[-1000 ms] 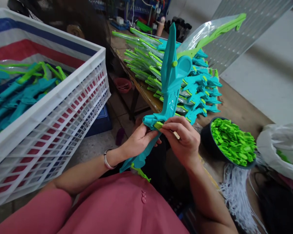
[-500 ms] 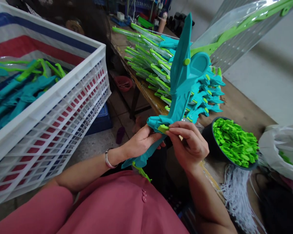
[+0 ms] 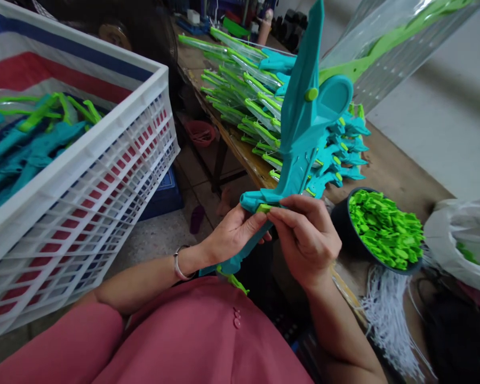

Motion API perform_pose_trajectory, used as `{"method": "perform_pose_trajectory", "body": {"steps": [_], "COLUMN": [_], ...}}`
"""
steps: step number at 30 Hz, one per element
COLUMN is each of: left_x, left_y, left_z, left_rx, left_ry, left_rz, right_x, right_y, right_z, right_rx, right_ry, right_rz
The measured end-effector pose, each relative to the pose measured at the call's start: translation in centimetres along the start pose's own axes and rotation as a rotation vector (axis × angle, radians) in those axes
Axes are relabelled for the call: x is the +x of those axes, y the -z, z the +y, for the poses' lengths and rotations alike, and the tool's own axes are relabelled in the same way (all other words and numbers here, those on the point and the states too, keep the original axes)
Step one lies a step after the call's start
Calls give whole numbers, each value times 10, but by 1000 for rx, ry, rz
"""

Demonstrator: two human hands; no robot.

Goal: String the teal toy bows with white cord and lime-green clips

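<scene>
In front of my body stands a teal plastic toy piece (image 3: 300, 128), shaped like a winged frame with a round loop and a green arm with clear film. My left hand (image 3: 232, 234) is closed round its lower part, near a short tube-like end. With thumb and fingers pinched, my right hand (image 3: 308, 240) presses a small lime-green clip (image 3: 265, 208) against the teal piece beside my left thumb. Part of the clip is hidden by my fingers. Below my left hand the teal piece continues down toward my shirt.
A white lattice crate (image 3: 104, 176) with teal and green parts stands at left. On the table (image 3: 400, 160) lie several rows of assembled pieces (image 3: 256, 96). At right are a dark bowl of green clips (image 3: 384, 229), white strings (image 3: 392, 320) and a white plastic bag (image 3: 460, 234).
My right fingers have moved slightly left and closer over the green clip, covering more of it. The teal piece's upper end has shifted a little up and right in view.
</scene>
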State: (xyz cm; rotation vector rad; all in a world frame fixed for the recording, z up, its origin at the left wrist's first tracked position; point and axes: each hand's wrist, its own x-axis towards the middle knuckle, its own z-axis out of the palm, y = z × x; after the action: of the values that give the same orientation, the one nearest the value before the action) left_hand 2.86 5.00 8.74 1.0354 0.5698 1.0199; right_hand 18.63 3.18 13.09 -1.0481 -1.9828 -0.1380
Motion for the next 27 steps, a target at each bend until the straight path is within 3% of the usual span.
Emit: {"method": "perform_pose_trajectory", "body": {"steps": [5,10,15,19,23,27], "left_x": [-5,-9,-9,-11,-15,-17], "left_y": [-3,-3,-1,-4,-10,-12], "left_z": [1,-2,-8,-4,-1,-5], "left_rx": [-21,143,258,255,246,290], "left_ry": [-17,-132,-168,-148,-119,-129], "left_rz": [26,78,128,125,130,159], "right_x": [-3,-10,-14,-8,7,15], "right_y": [-4,-8,-9,-8,-2,4], "right_z": [9,14,12,18,21,23], "right_rx": [53,464,571,828,1073,1107], "right_ry": [-192,-458,-519,-602,-742,-777], "right_rz": [94,-107,-179,-193,-364,-421]}}
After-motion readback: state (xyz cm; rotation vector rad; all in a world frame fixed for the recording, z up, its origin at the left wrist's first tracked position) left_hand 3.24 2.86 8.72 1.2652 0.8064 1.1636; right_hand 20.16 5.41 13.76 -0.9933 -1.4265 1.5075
